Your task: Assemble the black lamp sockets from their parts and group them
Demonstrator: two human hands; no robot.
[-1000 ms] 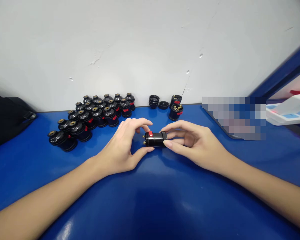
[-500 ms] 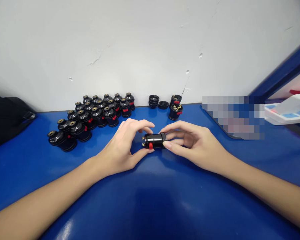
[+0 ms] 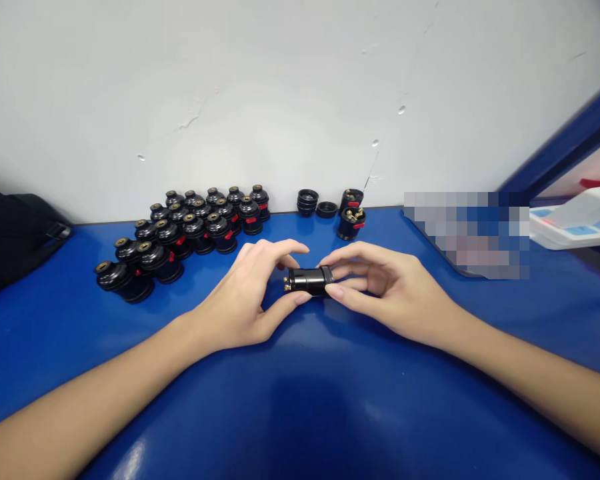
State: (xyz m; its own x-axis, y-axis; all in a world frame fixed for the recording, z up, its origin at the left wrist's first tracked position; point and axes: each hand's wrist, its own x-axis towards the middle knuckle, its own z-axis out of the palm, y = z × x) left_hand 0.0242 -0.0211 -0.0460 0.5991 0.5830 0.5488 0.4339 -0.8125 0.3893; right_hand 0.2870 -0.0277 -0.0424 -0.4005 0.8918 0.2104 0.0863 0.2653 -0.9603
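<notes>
A black lamp socket (image 3: 307, 281) lies on its side between my hands, its brass terminals facing left and a ring at its right end. My left hand (image 3: 250, 287) curls around the terminal end, with the thumb pressed to the near side and the index fingertip raised above it. My right hand (image 3: 387, 283) grips the ringed end between thumb and fingers. No red switch shows on the held socket now; the left thumb covers part of that side.
Several finished-looking black sockets (image 3: 197, 233) with domed caps stand in rows at the left. Toward the wall are a threaded black cap (image 3: 307, 202), a black ring (image 3: 327, 210) and two uncapped sockets (image 3: 351, 224). A blurred flat device (image 3: 470, 233) and white tray (image 3: 575, 233) lie right.
The held socket has turned about its long axis, so its red switch has gone out of sight. My left thumb has shifted slightly up onto the socket's near side. The right hand has hardly moved.
</notes>
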